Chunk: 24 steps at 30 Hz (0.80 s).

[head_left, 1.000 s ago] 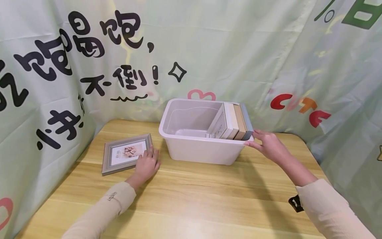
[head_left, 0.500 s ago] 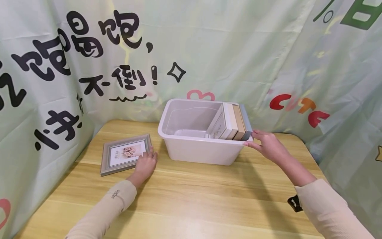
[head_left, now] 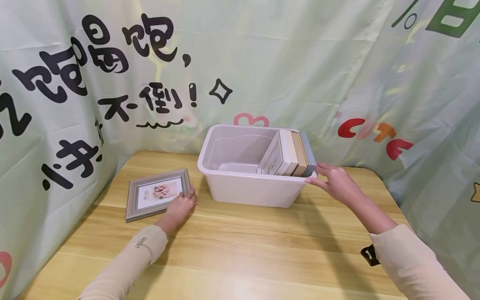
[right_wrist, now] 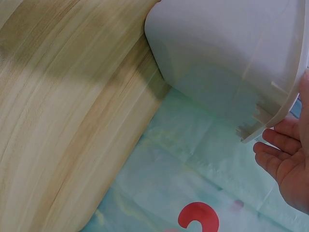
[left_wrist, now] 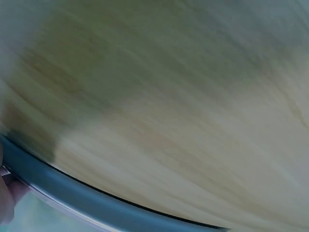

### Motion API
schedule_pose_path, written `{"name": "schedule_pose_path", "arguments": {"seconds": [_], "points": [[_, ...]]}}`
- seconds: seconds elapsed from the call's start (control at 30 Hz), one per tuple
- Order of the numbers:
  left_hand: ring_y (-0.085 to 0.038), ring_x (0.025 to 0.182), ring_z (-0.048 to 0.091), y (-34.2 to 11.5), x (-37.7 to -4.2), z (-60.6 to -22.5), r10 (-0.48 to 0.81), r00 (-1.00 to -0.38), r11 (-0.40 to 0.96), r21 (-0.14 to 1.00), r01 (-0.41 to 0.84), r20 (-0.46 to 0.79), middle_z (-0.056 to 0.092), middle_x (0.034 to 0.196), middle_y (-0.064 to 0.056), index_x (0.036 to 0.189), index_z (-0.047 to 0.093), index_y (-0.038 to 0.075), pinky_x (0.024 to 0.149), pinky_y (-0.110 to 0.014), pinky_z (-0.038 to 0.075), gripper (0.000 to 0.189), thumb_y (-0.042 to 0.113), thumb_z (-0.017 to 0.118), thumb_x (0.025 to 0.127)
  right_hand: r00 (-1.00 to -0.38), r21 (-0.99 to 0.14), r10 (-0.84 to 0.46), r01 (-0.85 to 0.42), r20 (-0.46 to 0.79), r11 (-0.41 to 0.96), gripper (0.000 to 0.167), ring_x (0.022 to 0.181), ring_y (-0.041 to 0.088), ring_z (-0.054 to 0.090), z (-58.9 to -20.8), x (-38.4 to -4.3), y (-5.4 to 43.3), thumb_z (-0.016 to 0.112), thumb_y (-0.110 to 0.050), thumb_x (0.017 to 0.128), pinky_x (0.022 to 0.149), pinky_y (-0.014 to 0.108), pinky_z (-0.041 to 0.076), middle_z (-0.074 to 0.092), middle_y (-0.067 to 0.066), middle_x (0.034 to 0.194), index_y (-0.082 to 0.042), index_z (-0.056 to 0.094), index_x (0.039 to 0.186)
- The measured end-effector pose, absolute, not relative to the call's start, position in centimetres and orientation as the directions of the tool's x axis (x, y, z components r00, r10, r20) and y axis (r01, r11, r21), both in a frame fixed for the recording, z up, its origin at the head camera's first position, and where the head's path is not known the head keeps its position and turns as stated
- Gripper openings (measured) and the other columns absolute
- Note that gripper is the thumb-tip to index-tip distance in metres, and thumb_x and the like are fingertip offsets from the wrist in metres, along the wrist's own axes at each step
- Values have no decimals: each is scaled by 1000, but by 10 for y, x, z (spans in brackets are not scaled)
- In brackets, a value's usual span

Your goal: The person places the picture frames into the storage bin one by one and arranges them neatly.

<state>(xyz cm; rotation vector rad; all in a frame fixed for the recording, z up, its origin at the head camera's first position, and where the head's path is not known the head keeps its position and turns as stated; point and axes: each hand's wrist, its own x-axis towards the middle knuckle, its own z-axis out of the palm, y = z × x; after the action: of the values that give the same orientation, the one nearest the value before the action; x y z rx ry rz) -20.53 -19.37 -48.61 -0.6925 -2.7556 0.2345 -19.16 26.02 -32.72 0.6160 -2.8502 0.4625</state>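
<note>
A grey picture frame (head_left: 133, 196) with a flower print lies flat on the table at the left in the head view. My left hand (head_left: 181, 208) grips its right edge. In the left wrist view the edge of the picture frame (left_wrist: 91, 195) runs along the bottom, with a little of my hand (left_wrist: 7, 200) at the far left. A pale plastic bin (head_left: 255, 191) stands at the middle back. My right hand (head_left: 339, 183) holds its right front corner by the rim. The right wrist view shows fingers (right_wrist: 285, 137) beneath the rim of the bin (right_wrist: 217, 58).
Several boxed or framed items stand on edge in the bin's right side: white (head_left: 275, 158), tan (head_left: 300, 153) and blue-grey (head_left: 308, 152) ones. A small black object (head_left: 370, 255) lies near my right sleeve. Printed cloth (head_left: 292, 75) hangs behind the wooden table (head_left: 240, 250).
My left hand's fingers have gone from lying over the picture frame's right side to curling round its edge. My right hand and the bin stay as they were.
</note>
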Motion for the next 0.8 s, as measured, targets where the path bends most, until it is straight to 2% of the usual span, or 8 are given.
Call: {"name": "schedule_pose_path", "arguments": {"seconds": [0.1,0.2,0.33,0.43,0.5,0.8], "points": [[-49,94,68,-196,-205,-483,505,-837,858,-227,461,211,62,134,-22,111,72,-2,60,-39,61,20,6,69,93,-895,-260,-371,-430,247,864,55,118,57,55,-327,-192,260,78,-19,90,95,63,48,53,43,129,23,60,120],[-48,90,69,-199,-206,-482,554,-803,828,-252,502,220,64,129,-23,105,72,-2,64,-42,61,19,-7,70,86,-895,-261,-371,-431,249,864,55,118,57,55,-327,-192,260,78,-19,90,95,63,48,53,43,129,23,60,120],[-43,77,70,-205,-208,-483,668,-686,738,-375,560,289,68,115,-26,95,70,-4,71,-44,61,18,-11,72,79,-897,-268,-370,-429,244,863,55,118,57,55,-327,-193,260,78,-20,90,94,63,48,53,43,129,23,60,120],[-38,72,70,-210,-210,-483,743,-588,661,-488,570,319,70,107,-25,90,69,-5,70,-42,61,16,-11,73,75,-897,-276,-371,-429,240,860,56,118,57,55,-328,-193,260,78,-20,90,94,63,48,52,43,130,23,60,120],[-36,72,70,-214,-210,-482,775,-548,621,-542,566,315,70,106,-24,90,68,-5,69,-40,61,17,-10,73,75,-899,-279,-369,-426,237,860,56,118,57,55,-328,-193,260,78,-20,90,94,63,48,52,43,130,23,60,120],[-37,71,70,-217,-207,-477,817,-499,572,-517,637,288,69,106,-26,96,67,-7,65,-38,62,23,-13,72,74,-904,-283,-360,-417,233,864,56,118,58,54,-327,-192,260,78,-21,90,94,64,47,52,44,129,23,60,120]]}}
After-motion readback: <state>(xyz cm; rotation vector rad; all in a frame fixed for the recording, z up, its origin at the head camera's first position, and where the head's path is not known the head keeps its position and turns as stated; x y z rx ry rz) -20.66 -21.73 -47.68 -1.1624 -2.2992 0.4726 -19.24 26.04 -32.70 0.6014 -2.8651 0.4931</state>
